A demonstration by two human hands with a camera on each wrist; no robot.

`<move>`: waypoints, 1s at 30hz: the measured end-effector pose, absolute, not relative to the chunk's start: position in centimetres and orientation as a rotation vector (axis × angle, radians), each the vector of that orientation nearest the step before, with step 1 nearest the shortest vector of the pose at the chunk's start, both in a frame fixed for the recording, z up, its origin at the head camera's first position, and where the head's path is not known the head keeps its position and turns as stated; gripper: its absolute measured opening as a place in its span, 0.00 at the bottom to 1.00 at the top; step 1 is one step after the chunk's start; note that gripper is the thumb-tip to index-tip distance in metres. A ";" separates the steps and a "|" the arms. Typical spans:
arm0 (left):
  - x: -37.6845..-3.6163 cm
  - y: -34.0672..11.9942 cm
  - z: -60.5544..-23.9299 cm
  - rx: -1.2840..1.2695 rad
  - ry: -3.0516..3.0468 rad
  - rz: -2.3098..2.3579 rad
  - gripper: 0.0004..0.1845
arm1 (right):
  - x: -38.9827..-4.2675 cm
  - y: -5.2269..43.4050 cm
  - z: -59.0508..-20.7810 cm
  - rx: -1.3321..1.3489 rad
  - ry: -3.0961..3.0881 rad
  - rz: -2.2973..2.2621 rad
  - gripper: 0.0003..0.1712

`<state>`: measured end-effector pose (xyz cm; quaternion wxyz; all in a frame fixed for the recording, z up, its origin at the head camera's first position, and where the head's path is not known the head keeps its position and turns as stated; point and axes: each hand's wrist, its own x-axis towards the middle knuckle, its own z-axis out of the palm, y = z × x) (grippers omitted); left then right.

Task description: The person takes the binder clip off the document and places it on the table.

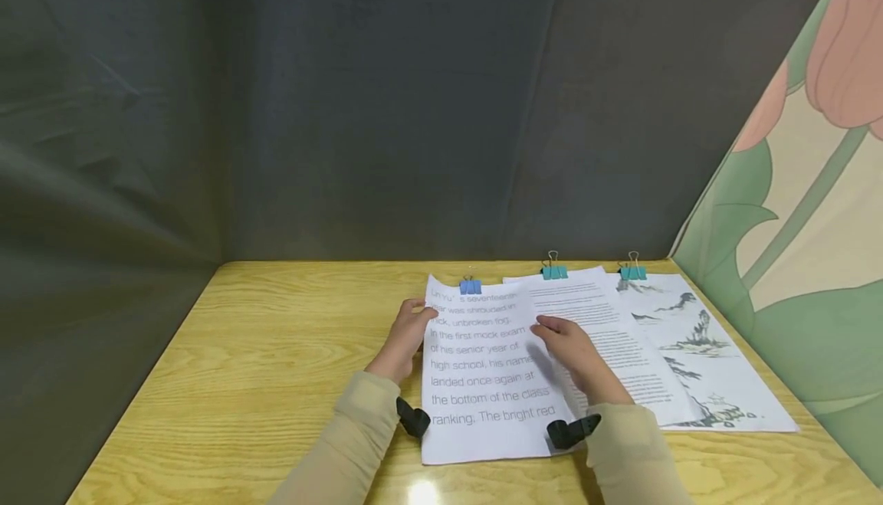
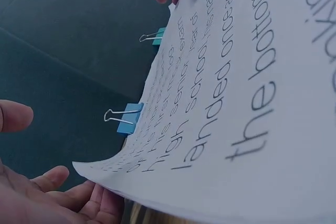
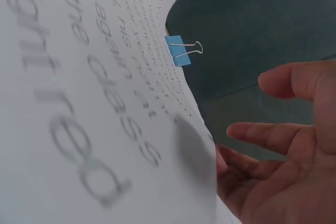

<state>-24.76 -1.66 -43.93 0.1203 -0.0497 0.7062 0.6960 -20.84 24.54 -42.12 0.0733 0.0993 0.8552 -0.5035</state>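
A sheaf of large-print paper (image 1: 476, 440) lies between my two hands, with a blue binder clip (image 1: 471, 287) on its far edge. Its far left corner curls up. My left hand (image 1: 405, 340) is at the left edge; the left wrist view shows the fingers (image 2: 79, 198) touching the paper from beneath, thumb held apart from it. At the right edge is my right hand (image 1: 572, 349). In the right wrist view its lower fingers reach the paper's side, partly hidden behind it, while the thumb (image 3: 283, 81) stands away from the sheet.
To the right, a small-print sheaf (image 1: 624, 344) with a teal binder clip (image 1: 554, 272) lies partly under the large-print one. Beyond it is an ink landscape print (image 1: 717, 367) with another teal clip (image 1: 632, 272). A dark curtain (image 1: 386, 122) backs the wooden table (image 1: 262, 352).
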 end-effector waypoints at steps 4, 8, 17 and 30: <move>-24.6 -2.8 -43.9 -0.147 2.101 1.999 0.32 | -20.8 24.1 -42.1 0.285 2.520 -1.583 0.34; -24.5 -4.0 -43.9 -0.148 2.137 1.965 0.33 | -20.9 23.6 -42.1 0.281 2.480 -1.627 0.35; -24.1 -6.3 -43.7 -0.089 2.204 1.902 0.31 | -21.1 22.7 -42.5 0.231 2.468 -1.618 0.33; -23.8 -9.7 -44.1 -0.007 2.278 1.750 0.27 | -20.8 20.0 -42.9 0.081 2.550 -1.471 0.25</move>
